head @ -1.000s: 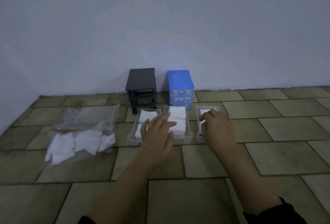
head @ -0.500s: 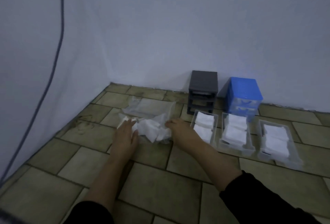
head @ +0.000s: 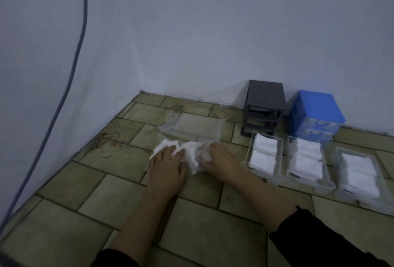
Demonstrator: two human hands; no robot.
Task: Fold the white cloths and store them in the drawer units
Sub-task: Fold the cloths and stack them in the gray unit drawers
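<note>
A heap of crumpled white cloths (head: 190, 154) lies on the tiled floor at the mouth of a clear plastic bag (head: 191, 125). My left hand (head: 168, 166) rests on the left part of the heap, fingers pointing forward. My right hand (head: 221, 160) grips the heap's right side, its fingertips buried in cloth. Three clear drawers stand in a row to the right, each with folded white cloths: the left drawer (head: 247, 156), the middle drawer (head: 286, 161) and the right drawer (head: 338, 161). Behind them, against the wall, stand the black drawer unit (head: 265, 96) and the blue drawer unit (head: 315, 107).
Two white walls meet in a corner at the far left of the floor. A grey cable (head: 70, 70) hangs down the left wall. Reddish stains (head: 108, 145) mark the tiles left of the heap.
My hands left the drawers and moved left to the cloth heap. The view swung left with them. Over the last half second both hands closed in on the heap.
</note>
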